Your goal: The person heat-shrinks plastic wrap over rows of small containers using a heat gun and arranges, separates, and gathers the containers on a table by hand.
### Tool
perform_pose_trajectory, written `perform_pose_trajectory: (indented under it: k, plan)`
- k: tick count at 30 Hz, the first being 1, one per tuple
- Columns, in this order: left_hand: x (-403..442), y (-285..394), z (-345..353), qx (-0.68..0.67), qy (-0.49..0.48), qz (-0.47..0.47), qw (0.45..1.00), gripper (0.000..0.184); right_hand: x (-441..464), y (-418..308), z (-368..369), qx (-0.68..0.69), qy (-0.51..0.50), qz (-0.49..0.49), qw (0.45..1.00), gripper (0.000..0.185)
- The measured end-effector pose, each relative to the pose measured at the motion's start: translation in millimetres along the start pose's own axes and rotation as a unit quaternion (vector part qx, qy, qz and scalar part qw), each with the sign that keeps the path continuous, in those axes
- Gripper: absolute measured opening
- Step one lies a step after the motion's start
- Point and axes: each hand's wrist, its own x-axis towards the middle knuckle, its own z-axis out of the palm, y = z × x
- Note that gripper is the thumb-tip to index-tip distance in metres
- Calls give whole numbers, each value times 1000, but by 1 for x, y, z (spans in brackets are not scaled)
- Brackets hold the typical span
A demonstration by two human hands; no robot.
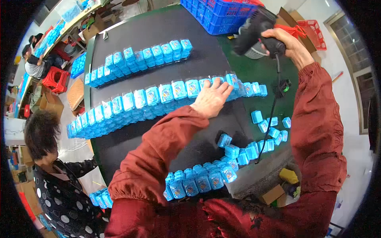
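My right hand [286,44] is wrapped round the handle of a black hair dryer [256,29], raised at the upper right. Its body is partly blurred, and a black cord [274,103] hangs from the handle. My left hand [212,98] lies with fingers stretched out over the right part of the middle row of small blue boxes [152,96], touching their tops. These boxes carry a coloured picture and have clear film sticking up from them. A second row of blue boxes [137,59] stands farther back. Nearer my body runs another row of boxes [202,184], partly behind my left sleeve.
Loose blue boxes [262,126] lie scattered on the green surface at right. Blue crates [220,18] stand at the table's far end, near a red basket [313,35]. A person in a dotted top [65,198] is at the left. Red stools [55,79] stand beyond.
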Motion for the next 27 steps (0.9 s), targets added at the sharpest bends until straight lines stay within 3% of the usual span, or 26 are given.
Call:
perform_pose_trajectory:
  k: [5,12,17,18,21,24,27]
  plan:
    - [14,7,15,26,28,-51,998,36,-42,1,-16,-57,113,-39,991,32]
    - [14,6,17,60,79,6,995,29,-108,-7,2,52,125,-11,991,29]
    - [12,3,18,76,76,48,993,30,-189,8,-41,160,331,91,926,40]
    - [13,2,18,77,75,53,993,31,-214,19,-62,74,346,70,933,39]
    - [7,1,17,93,64,69,991,35,-270,-11,-47,189,90,96,973,36]
    - [3,-5,26,49,45,79,995,43,-303,-41,-31,41,194,97,975,35]
    - [2,4,33,39,36,88,995,43,-306,-54,-25,-6,233,74,970,36]
